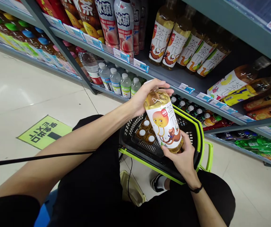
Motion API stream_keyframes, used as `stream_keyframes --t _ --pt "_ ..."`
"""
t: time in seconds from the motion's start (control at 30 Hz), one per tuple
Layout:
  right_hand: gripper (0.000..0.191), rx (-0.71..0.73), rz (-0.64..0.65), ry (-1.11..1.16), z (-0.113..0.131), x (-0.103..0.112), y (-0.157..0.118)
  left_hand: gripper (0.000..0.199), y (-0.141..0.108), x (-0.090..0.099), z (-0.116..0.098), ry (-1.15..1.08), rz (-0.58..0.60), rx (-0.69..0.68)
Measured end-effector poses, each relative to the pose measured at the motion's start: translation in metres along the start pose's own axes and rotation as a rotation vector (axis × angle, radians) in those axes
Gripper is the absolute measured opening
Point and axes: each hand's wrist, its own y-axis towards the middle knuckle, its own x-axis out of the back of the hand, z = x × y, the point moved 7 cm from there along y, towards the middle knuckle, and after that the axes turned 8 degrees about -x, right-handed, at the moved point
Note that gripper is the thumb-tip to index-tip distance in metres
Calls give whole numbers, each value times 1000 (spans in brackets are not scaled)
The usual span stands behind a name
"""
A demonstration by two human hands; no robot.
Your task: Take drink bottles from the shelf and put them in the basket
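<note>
A large tea bottle [164, 121] with a white label, a peach face and amber liquid is held tilted between my two hands. My left hand [147, 94] wraps round its top, hiding the cap. At the base, my right hand [181, 156] grips it with the thumb on the label side. Below the bottle stands a black shopping basket [154, 160] with a lime-green rim. Inside it are several small amber bottles with white caps [146, 132]. On the shelf ahead stand several similar tea bottles [160, 37], leaning slightly.
Grey shelves [220, 104] with price tags run across in front. Peach drink bottles [124, 25] stand at the upper middle, clear-capped water bottles [115, 80] lower down. A green floor sign [44, 132] lies left. A black cable [41, 157] crosses my left arm.
</note>
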Motion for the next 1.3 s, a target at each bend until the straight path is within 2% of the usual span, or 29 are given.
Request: stream_keyframes --t 0.13,0.23,0.4,0.5,0.73,0.9,1.0,1.1,1.23,1.3 --pt "77 238 -180 -261 15 17 1 27 4 2 4 -25 -40 -33" --pt "80 422 -282 -393 19 24 -2 25 6 2 10 -36 -52 -2" --pt "91 650 -350 -536 21 33 -3 22 5 0 12 -75 -56 12" --pt "89 707 -346 -575 23 38 0 21 2 -1 13 -94 -42 39" --pt "85 731 -394 -609 27 36 2 24 -3 -7 10 -90 14 44" --pt "83 868 -400 -665 37 34 -8 19 -6 4 19 -180 -166 7" --pt "82 840 -389 -655 38 32 -7 20 -5 7 25 -219 -186 37" --pt "84 691 -318 -489 34 28 2 22 -3 6 18 -222 -164 -2" --pt "84 417 -58 -120 23 16 14 24 -1 4 6 -184 -118 -68" --pt "78 352 49 -19 22 10 13 24 -1 2 4 -155 -78 -76"
